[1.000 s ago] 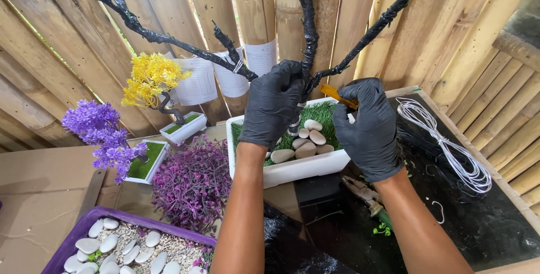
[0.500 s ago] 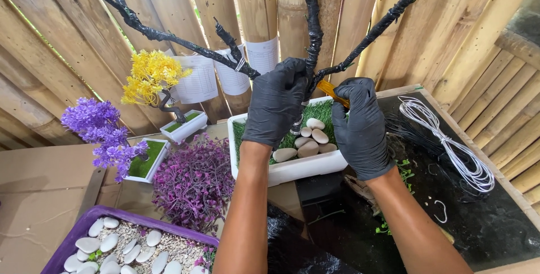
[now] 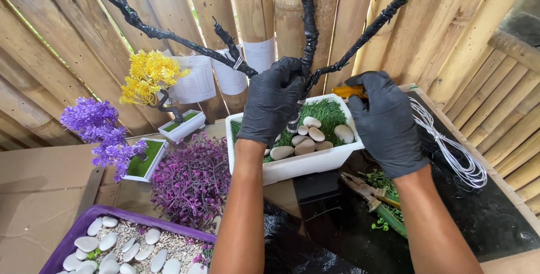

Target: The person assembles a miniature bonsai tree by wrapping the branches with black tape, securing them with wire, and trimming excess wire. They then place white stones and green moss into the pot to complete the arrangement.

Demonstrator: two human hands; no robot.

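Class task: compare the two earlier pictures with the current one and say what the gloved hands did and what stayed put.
Little changed. The right hand, holding an orange-handled tool, drew slightly back to the right, away from the black-wrapped trunk. The left hand kept its grip on the trunk low down. The white planter with its pebbles, the wire coil, the pliers and the purple tray stayed where they were.

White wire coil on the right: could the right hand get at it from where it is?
Probably yes. The coil lies uncovered just beside the right hand, with nothing between them, though that hand already holds an orange tool.
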